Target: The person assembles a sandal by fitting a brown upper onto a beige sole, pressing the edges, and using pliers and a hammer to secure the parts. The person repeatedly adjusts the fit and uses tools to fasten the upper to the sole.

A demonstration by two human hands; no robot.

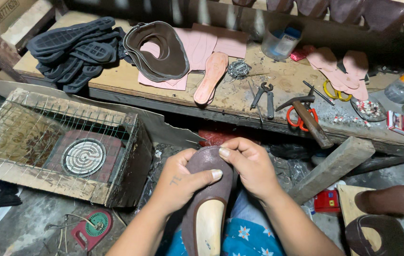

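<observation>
The brown shoe upper point(210, 189), stretched over a pale last, was held near the middle of the scene over the lap, with the left hand point(179, 182) closed around its left side and the right hand point(251, 166) pinching its toe edge. The edge would best be drawn evenly, thumbs pressed close to the rim. The heel was cut off at the bottom, and the fingertips beneath could not be made out.

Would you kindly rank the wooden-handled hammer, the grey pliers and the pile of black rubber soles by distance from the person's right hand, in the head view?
From the right hand:
1. Wooden-handled hammer, on the bench just up and to the right.
2. Grey pliers, farther back, near the bench's middle.
3. Pile of black rubber soles, at the far left end.
</observation>
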